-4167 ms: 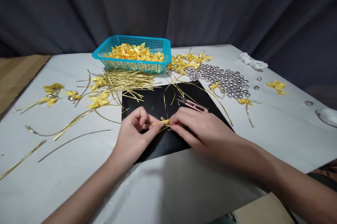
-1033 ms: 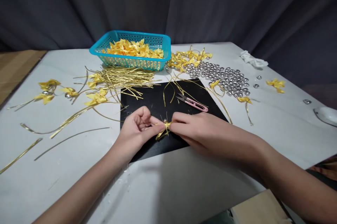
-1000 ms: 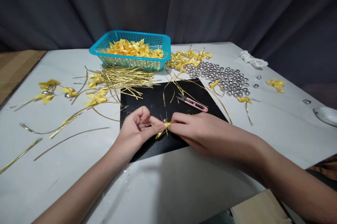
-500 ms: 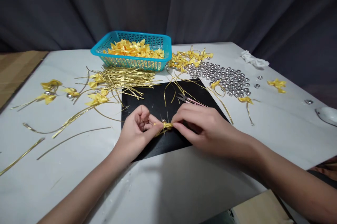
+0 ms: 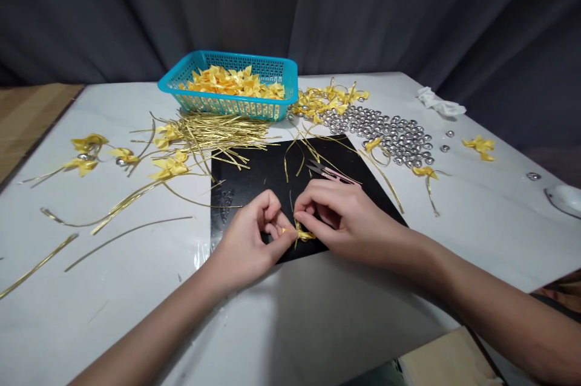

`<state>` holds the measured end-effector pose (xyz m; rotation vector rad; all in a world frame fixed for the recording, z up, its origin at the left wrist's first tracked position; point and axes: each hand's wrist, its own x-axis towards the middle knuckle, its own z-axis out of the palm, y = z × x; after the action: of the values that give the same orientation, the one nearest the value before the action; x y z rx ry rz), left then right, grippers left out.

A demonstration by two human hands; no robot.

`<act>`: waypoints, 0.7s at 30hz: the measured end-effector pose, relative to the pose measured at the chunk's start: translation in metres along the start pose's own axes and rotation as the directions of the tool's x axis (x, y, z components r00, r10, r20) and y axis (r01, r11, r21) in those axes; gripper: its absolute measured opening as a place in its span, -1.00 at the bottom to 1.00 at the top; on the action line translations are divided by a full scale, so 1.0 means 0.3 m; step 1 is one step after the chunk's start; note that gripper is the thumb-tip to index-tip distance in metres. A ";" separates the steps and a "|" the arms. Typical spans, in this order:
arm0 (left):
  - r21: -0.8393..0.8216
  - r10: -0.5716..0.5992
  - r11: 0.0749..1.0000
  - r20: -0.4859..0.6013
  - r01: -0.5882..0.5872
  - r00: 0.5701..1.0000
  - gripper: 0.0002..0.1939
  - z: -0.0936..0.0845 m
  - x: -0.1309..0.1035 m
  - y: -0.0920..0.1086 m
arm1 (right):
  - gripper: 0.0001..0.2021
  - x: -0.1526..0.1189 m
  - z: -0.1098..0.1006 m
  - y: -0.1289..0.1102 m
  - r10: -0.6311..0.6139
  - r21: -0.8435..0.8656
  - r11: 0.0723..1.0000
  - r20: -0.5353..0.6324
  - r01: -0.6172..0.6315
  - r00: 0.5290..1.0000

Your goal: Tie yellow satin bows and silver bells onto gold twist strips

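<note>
My left hand [image 5: 258,232] pinches a small yellow ribbon flower [image 5: 307,235] between thumb and forefinger, low over the black mat [image 5: 254,165]. Thin gold strands stick up and down from the flower's middle. My right hand [image 5: 354,219] is closed just above it, thumb and forefinger pinched on a gold strand [image 5: 292,201] near the flower; the fingers partly hide that spot. Beyond my right hand, pink-handled scissors [image 5: 333,173] lie on the mat. The silver bead seen earlier on the flower does not show clearly now.
Behind the mat stands a blue basket [image 5: 227,104] of yellow ribbon flowers, with a pile of gold ties [image 5: 222,132] in front. Silver beads [image 5: 399,138] spread to the right. Loose flowers [image 5: 170,164] and strands lie left; a white cloth [image 5: 440,101] lies back right.
Both hands have shifted slightly toward me, the left also rightward, with the flower. My right fingers have moved from the flower's right end to a gold strand at its middle.
</note>
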<state>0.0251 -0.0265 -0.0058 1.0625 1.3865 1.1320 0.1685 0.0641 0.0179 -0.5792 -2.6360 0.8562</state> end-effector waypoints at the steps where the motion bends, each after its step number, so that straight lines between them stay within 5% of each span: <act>1: 0.007 0.003 1.000 0.008 -0.003 1.000 -0.65 0.001 -0.001 0.000 | -0.89 0.000 0.000 -0.002 0.031 0.018 0.999 0.011 -0.031 0.999; 4: 0.015 0.002 1.000 0.030 -0.003 1.000 -0.65 0.001 -0.004 -0.001 | -0.90 0.004 -0.004 -0.007 0.206 0.150 0.964 0.093 -0.219 0.974; 7: 0.008 -0.011 1.000 0.049 0.011 0.999 -0.64 -0.001 -0.009 -0.004 | -0.92 0.011 -0.012 -0.005 0.373 0.322 0.838 0.252 -0.440 0.893; 10: -0.010 -0.017 1.000 0.047 0.018 0.999 -0.64 -0.005 -0.008 -0.003 | -0.93 0.016 -0.016 -0.002 0.412 0.382 0.770 0.313 -0.510 0.856; 17: -0.165 -0.043 0.986 -0.041 0.036 0.998 -0.60 -0.016 0.009 0.008 | -0.89 0.009 -0.030 -0.023 0.342 0.266 0.887 0.169 -0.377 0.924; 21: -0.250 -0.034 0.968 -0.080 0.013 0.996 -0.57 -0.024 0.015 0.006 | -0.86 -0.008 -0.037 -0.036 0.094 0.086 0.991 0.095 -0.103 0.991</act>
<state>0.0177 -0.0223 -0.0044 0.8248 1.2775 1.3081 0.1719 0.0603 0.0328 -0.6666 -2.6513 1.0488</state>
